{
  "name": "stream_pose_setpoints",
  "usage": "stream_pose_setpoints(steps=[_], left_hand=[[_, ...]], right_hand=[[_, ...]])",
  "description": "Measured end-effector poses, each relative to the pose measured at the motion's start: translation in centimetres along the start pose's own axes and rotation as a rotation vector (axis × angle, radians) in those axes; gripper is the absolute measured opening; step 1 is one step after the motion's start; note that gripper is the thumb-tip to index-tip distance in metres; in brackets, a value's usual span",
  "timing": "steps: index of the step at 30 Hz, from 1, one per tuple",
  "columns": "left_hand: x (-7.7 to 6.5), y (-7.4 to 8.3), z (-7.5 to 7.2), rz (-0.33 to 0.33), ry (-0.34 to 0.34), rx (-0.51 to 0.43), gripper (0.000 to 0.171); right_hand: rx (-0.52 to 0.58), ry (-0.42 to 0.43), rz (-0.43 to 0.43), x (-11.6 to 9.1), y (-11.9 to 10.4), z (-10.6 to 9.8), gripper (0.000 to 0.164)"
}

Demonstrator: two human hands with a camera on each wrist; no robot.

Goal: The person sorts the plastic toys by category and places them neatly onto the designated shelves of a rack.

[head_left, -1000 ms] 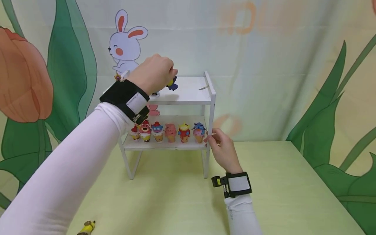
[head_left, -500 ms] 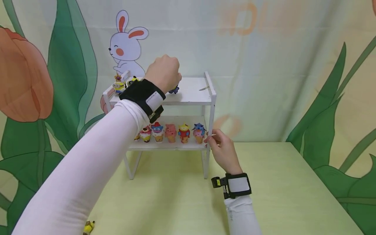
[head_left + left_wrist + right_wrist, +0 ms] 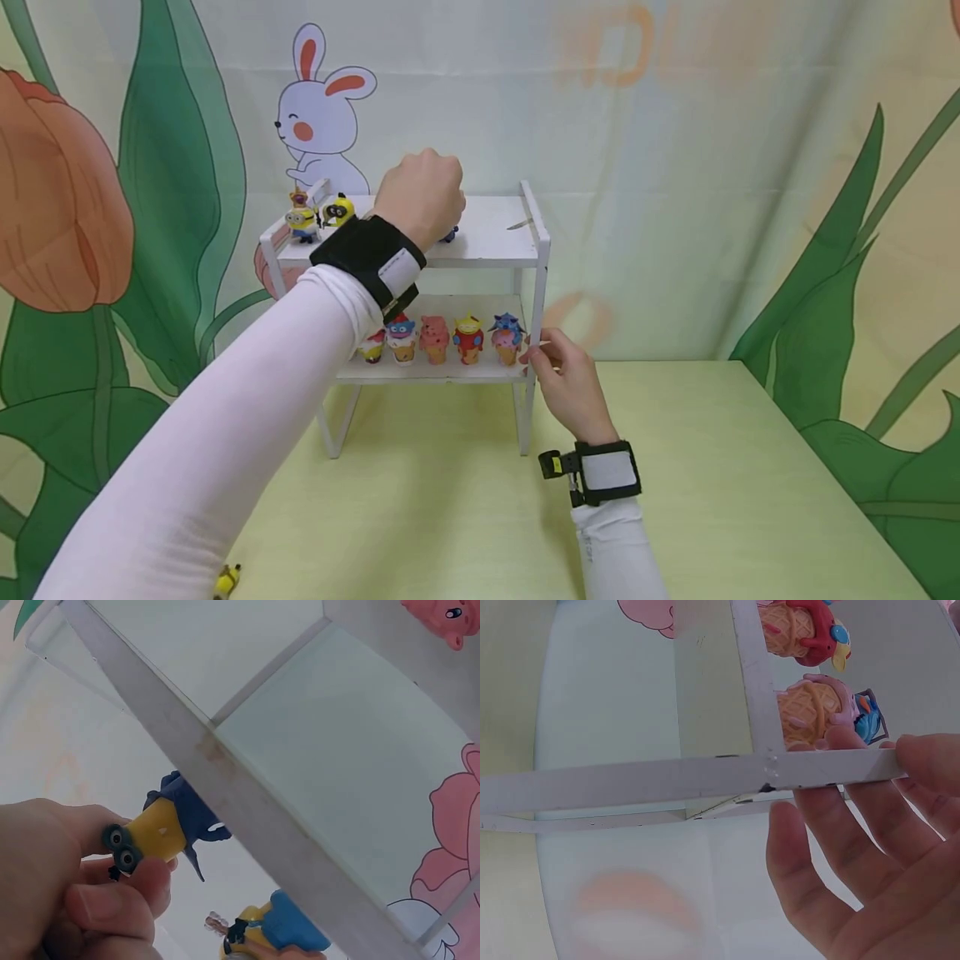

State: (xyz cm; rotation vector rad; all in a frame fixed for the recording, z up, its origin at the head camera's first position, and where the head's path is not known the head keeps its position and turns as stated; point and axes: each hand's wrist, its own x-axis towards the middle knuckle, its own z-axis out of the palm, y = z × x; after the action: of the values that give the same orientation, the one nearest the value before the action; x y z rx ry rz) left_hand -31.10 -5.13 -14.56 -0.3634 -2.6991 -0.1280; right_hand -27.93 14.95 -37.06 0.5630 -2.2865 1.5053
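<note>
My left hand (image 3: 422,198) is over the middle of the white two-tier rack's upper shelf (image 3: 487,225). In the left wrist view its thumb and fingers pinch a yellow Minion figurine (image 3: 159,829) with goggles and a dark blue lower body, its feet end close to the shelf's front edge. Another Minion figurine (image 3: 255,930) with a blue lower part stands nearby. My right hand (image 3: 573,387) grips the rack's right front post (image 3: 840,768), thumb on one side and fingers on the other, beside a blue-headed ice-cream-cone figurine (image 3: 507,337).
Two Minion figurines (image 3: 302,223) stand at the upper shelf's left end. Several cone figurines (image 3: 435,337) line the lower shelf, partly hidden by the left sleeve. A yellow figurine (image 3: 227,581) lies on the light green table (image 3: 720,483) at the front left. A printed curtain (image 3: 660,208) hangs behind.
My left hand has moved right and then slightly lower with the Minion figurine, uncovering the figurines at the upper shelf's left end. My right hand stays on the post.
</note>
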Motion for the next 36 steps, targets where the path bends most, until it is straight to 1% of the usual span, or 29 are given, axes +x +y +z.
stream_pose_setpoints(steps=[6, 13, 17, 20, 25, 28, 33, 36], left_hand=[[0.1, 0.0, 0.1, 0.01, -0.003, 0.015, 0.028], [0.2, 0.1, 0.3, 0.003, 0.002, 0.044, 0.03], [0.1, 0.0, 0.2, 0.002, 0.008, 0.076, 0.035], [-0.1, 0.1, 0.0, 0.008, 0.021, 0.083, 0.04], [-0.4, 0.0, -0.6, 0.03, 0.058, 0.068, 0.043], [-0.7, -0.2, -1.0, 0.05, 0.1, 0.093, 0.042], [-1.7, -1.4, -1.9, 0.077, 0.195, 0.122, 0.039], [-2.8, -2.4, -2.6, 0.079, 0.229, 0.093, 0.04]], right_hand=[[-0.003, 0.001, 0.012, 0.0, -0.1, -0.1, 0.021], [0.002, -0.004, 0.015, -0.1, -0.2, 0.0, 0.02], [0.006, -0.003, 0.015, 0.0, -0.1, 0.0, 0.018], [0.007, -0.003, 0.014, 0.1, -0.2, 0.0, 0.016], [0.0, -0.009, 0.018, 0.1, -0.3, 0.1, 0.018], [0.0, -0.009, 0.026, 0.1, -0.4, 0.1, 0.019], [0.003, -0.011, 0.017, 0.2, -0.6, 0.3, 0.019], [0.01, -0.013, 0.006, 0.3, -0.5, 0.5, 0.018]])
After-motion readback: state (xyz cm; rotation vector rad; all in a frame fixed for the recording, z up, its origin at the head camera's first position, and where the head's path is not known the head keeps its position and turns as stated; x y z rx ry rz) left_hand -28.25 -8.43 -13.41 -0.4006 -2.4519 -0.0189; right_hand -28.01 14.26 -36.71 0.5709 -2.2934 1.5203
